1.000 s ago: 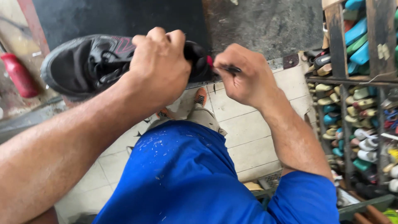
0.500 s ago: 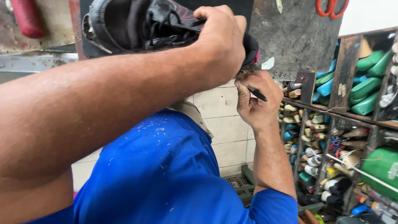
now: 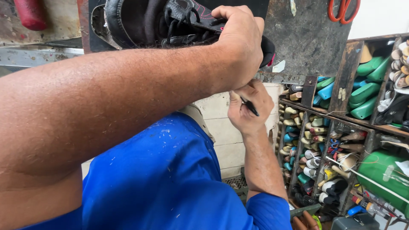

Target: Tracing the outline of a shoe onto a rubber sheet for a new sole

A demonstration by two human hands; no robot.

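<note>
Black mesh and laces filled the grip of the left hand (image 3: 238,42), which was clamped over the heel end of a dark sneaker (image 3: 170,23) held up at the top of the view, toe pointing left, the long bare forearm running down to the near left corner. Just beneath that hand, the right hand (image 3: 249,108) was closed around a thin black tool (image 3: 249,106) — whether a pen or an awl could not be told — its tip angled up toward the underside of the shoe, right by the left wrist. Below both arms lay the person's blue trousers (image 3: 170,183), flecked with pale spots, filling the near middle of the scene. Behind the sneaker stood a dark, scuffed board (image 3: 306,38), and past the knee a wall of pale tiles (image 3: 221,127). To the right rose a wooden rack (image 3: 347,70) of narrow compartments crammed with shoe lasts and heel pieces in green, blue, tan and white. Red-handled scissors (image 3: 343,10) hung at the far right top, and a red cylinder (image 3: 30,15) sat at the far left — both well apart from the hands.
</note>
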